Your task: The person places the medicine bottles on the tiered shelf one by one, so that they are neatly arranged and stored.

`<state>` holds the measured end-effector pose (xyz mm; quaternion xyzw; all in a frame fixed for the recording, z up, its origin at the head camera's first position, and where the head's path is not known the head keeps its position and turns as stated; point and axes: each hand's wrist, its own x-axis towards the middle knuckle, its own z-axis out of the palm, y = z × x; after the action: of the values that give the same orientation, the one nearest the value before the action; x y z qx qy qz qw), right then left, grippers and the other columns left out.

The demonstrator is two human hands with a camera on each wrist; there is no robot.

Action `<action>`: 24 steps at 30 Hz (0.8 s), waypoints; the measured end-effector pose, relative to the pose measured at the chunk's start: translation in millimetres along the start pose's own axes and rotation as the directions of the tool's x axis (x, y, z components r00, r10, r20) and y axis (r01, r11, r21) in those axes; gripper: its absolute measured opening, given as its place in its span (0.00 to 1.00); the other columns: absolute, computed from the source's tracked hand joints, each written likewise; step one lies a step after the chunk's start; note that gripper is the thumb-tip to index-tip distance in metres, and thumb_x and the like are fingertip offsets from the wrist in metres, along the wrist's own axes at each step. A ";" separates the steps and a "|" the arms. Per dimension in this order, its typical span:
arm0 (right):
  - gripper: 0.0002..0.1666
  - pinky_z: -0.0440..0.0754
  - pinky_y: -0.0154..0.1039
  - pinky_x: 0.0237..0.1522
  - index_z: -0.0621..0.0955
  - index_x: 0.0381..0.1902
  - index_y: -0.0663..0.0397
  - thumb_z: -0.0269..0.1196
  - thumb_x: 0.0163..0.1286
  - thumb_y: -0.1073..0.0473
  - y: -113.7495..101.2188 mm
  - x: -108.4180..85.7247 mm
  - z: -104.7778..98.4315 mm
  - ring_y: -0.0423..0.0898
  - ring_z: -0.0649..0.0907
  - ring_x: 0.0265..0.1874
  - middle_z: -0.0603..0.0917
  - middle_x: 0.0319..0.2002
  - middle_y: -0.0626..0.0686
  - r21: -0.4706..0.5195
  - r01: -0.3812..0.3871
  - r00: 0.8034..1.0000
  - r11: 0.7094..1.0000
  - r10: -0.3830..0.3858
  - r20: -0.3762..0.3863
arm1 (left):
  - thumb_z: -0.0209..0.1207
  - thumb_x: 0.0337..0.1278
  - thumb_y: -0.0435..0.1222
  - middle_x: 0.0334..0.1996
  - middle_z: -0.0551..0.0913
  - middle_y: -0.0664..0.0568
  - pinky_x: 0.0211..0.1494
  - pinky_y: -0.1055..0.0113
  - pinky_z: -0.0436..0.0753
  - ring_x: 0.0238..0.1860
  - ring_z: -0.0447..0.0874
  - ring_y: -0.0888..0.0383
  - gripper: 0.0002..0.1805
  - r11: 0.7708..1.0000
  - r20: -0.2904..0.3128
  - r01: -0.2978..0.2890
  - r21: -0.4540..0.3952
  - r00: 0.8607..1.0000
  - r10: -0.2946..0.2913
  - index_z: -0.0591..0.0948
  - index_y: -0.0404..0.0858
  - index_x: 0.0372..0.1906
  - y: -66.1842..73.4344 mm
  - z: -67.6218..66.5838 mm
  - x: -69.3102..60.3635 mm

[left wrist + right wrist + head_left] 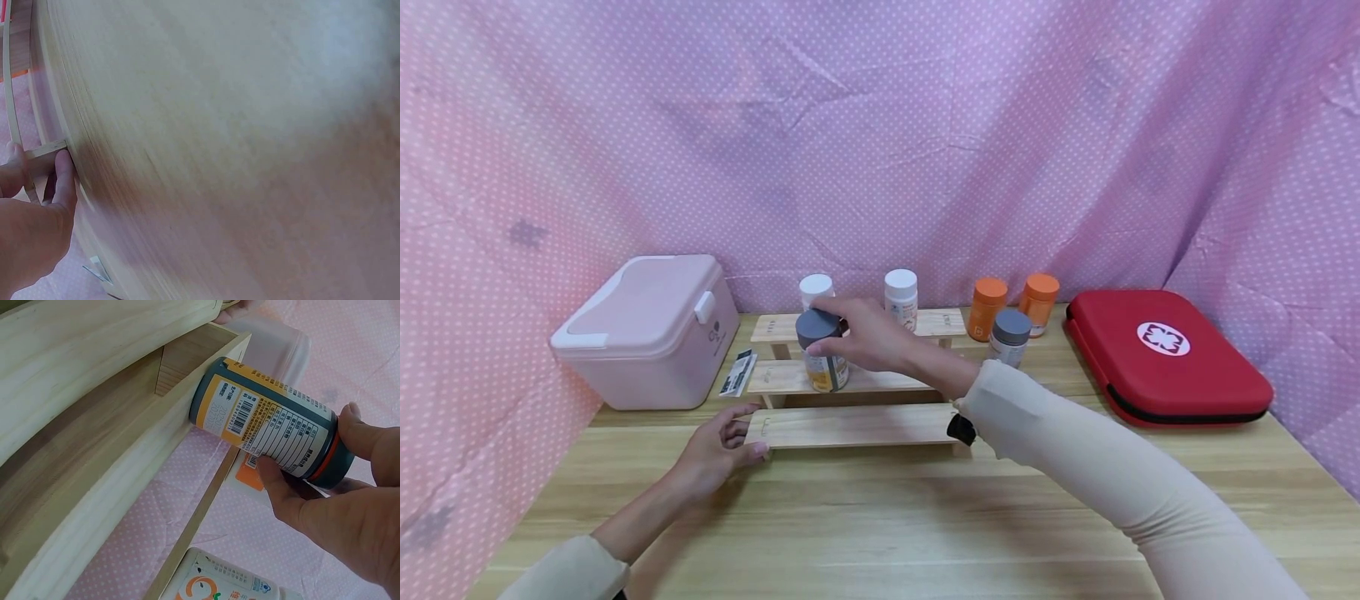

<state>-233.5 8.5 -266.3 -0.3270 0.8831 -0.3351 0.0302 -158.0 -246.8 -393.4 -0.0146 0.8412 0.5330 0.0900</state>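
Observation:
A pill bottle with a grey lid and a yellow-and-white label (pixel 262 419) stands at the left part of the middle step of a wooden three-step rack (pixel 857 427). My right hand (pixel 876 335) grips it around the lid, thumb on one side and fingers on the other. At the rack's lower left end, my left hand (pixel 715 450) holds the front step's corner between thumb and fingers, as the left wrist view also shows. Two white bottles stand on the top step, the right one (pixel 901 296) in plain sight and the left one (pixel 815 287) partly hidden.
Right of the rack stand two orange bottles (pixel 988 308) and another grey-lidded bottle (pixel 1009 337). A red zipped case (pixel 1165 354) lies farther right. On the left sits a pink lidded box (pixel 647 333), with a small flat packet (pixel 738 373) between it and the rack.

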 end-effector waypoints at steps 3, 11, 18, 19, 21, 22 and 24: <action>0.35 0.79 0.36 0.48 0.70 0.68 0.49 0.67 0.64 0.50 -0.4 -0.3 0.7 0.44 0.80 0.48 0.82 0.51 0.51 -0.001 -0.007 1.000 1.000 0.007 -0.006 | 0.66 0.53 0.30 0.52 0.79 0.35 0.48 0.69 0.82 0.50 0.81 0.48 0.38 1.000 -0.001 -0.007 0.009 1.000 0.007 0.62 0.31 0.68 0.8 -0.1 -0.2; 0.40 0.80 0.35 0.49 0.66 0.71 0.51 0.67 0.64 0.54 4.5 -5.2 -0.5 0.47 0.81 0.50 0.80 0.55 0.54 0.069 0.025 1.000 0.997 -0.026 0.008 | 0.66 0.53 0.29 0.52 0.79 0.35 0.47 0.70 0.82 0.49 0.82 0.49 0.37 1.000 0.001 -0.007 -0.002 1.000 0.007 0.62 0.31 0.68 1.8 0.6 -1.2; 0.41 0.81 0.39 0.52 0.63 0.73 0.49 0.67 0.64 0.57 10.7 -26.8 -11.3 0.50 0.77 0.56 0.73 0.65 0.52 0.130 0.054 0.998 0.990 -0.056 0.015 | 0.66 0.53 0.29 0.53 0.79 0.35 0.47 0.70 0.81 0.49 0.82 0.49 0.38 1.000 0.001 -0.007 -0.002 1.000 0.007 0.62 0.31 0.68 0.6 -0.1 -0.8; 0.41 0.81 0.40 0.52 0.63 0.73 0.47 0.67 0.65 0.56 12.1 -32.3 -14.0 0.50 0.77 0.57 0.71 0.66 0.52 0.120 0.052 0.998 0.991 -0.054 0.011 | 0.66 0.53 0.29 0.52 0.79 0.35 0.47 0.69 0.82 0.49 0.82 0.49 0.38 1.000 0.001 -0.007 -0.005 1.000 0.007 0.62 0.31 0.68 0.3 -0.2 -0.6; 0.40 0.80 0.41 0.52 0.64 0.72 0.46 0.67 0.65 0.56 15.8 -45.4 -20.1 0.50 0.76 0.58 0.69 0.67 0.51 0.107 0.047 0.999 0.993 -0.047 0.005 | 0.66 0.53 0.29 0.52 0.79 0.35 0.47 0.70 0.82 0.49 0.82 0.49 0.38 1.000 -0.002 -0.010 -0.002 1.000 0.010 0.62 0.31 0.68 0.3 -0.3 -0.7; 0.40 0.80 0.41 0.52 0.65 0.72 0.46 0.67 0.65 0.56 18.0 -53.3 -23.3 0.50 0.76 0.58 0.69 0.67 0.51 0.106 0.046 0.999 0.993 -0.046 0.002 | 0.66 0.53 0.29 0.52 0.79 0.35 0.48 0.70 0.82 0.49 0.82 0.49 0.38 1.000 -0.001 -0.016 0.005 1.000 0.016 0.62 0.30 0.68 -0.1 -0.3 -0.9; 0.39 0.81 0.42 0.52 0.66 0.71 0.47 0.67 0.64 0.57 24.0 -70.3 -29.2 0.50 0.76 0.58 0.71 0.66 0.52 0.121 0.052 0.999 0.991 -0.051 -0.009 | 0.66 0.53 0.29 0.52 0.79 0.35 0.48 0.70 0.82 0.49 0.82 0.49 0.38 1.000 -0.004 -0.019 0.010 1.000 0.019 0.62 0.30 0.68 0.0 -0.1 -1.2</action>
<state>-199.7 80.6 -270.0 -0.3462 0.8526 -0.3896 0.0386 -156.8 -246.9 -393.2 -0.0072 0.8442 0.5294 0.0835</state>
